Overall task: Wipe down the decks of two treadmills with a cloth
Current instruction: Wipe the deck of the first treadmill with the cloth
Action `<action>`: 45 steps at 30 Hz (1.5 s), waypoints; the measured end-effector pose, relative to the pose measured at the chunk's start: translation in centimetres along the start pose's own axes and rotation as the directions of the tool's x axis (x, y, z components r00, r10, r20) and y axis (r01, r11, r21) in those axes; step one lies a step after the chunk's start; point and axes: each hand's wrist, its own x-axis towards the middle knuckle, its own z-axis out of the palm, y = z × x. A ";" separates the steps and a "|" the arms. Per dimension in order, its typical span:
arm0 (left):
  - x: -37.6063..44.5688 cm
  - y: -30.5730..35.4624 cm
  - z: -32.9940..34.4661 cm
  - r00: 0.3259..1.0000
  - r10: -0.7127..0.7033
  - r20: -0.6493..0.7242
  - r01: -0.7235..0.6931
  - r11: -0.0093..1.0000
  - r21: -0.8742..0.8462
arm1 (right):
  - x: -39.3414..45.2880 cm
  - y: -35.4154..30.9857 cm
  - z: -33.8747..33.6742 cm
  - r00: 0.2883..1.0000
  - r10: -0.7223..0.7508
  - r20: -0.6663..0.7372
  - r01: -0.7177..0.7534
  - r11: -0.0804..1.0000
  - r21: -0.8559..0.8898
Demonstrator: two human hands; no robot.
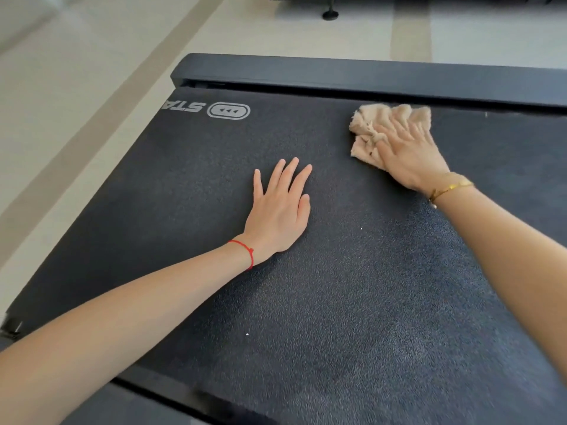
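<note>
A black textured treadmill deck (337, 286) fills most of the view, with a white logo near its far left corner. My left hand (280, 210) lies flat on the belt near the middle, fingers straight, a red string on the wrist. My right hand (409, 154) presses a crumpled beige cloth (368, 130) onto the belt at the far right, close to the side rail. Its fingers are spread over the cloth and look blurred. A gold bracelet sits on that wrist.
A black side rail (337, 73) runs along the far edge of the deck. Beyond it lies pale tiled floor (92, 72). A black round foot (330, 14) of another machine stands on the floor at the top. Small white specks dot the belt.
</note>
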 end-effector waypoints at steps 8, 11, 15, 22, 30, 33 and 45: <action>-0.1 -0.3 0.1 1.000 -0.006 -0.021 0.006 1.000 -0.012 | -12.2 -4.6 0.4 0.961 -0.276 0.013 0.273 0.956 0.105; -0.1 0.2 0.0 1.000 0.001 -0.022 -0.001 1.000 -0.001 | -10.5 -3.4 -0.2 0.984 -0.181 -0.004 0.180 0.979 0.100; -0.1 0.3 -0.2 1.000 -0.007 -0.018 0.007 1.000 -0.017 | -8.2 -2.9 -0.2 1.000 0.022 0.008 -0.023 0.998 0.064; 0.0 0.1 -0.2 1.000 -0.001 -0.024 0.001 1.000 -0.013 | -8.1 -2.2 0.0 0.999 0.010 0.044 -0.010 1.000 -0.019; 0.2 -0.1 0.3 1.000 0.003 -0.027 -0.003 1.000 -0.014 | -7.7 -2.2 0.0 0.997 -0.061 -0.046 0.064 0.994 0.084; 0.1 -0.1 0.3 0.999 0.003 -0.039 -0.004 1.000 -0.020 | -10.3 -3.9 -0.9 0.985 -0.165 -0.039 0.169 0.974 0.152; -1.5 -0.8 -1.2 1.000 0.017 -0.005 -0.017 0.992 -0.122 | -20.0 -9.2 -0.2 0.965 -0.221 0.141 0.191 0.961 0.197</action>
